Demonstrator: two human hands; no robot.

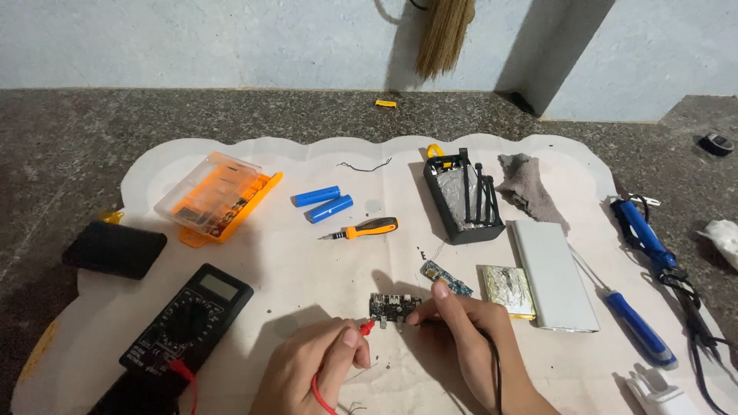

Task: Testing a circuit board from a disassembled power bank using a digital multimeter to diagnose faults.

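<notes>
The small black rectangular circuit board (394, 304) lies flat on the white paper sheet (300, 261), right of the black digital multimeter (188, 319). I judge it light, rigid and fragile; take it by the bare edges. Your left hand (311, 369) pinches the red probe (367, 327), tip at the board's left end. Your right hand (469, 338) curls down, closed on the black probe lead (494, 369), thumb on the board's right edge.
</notes>
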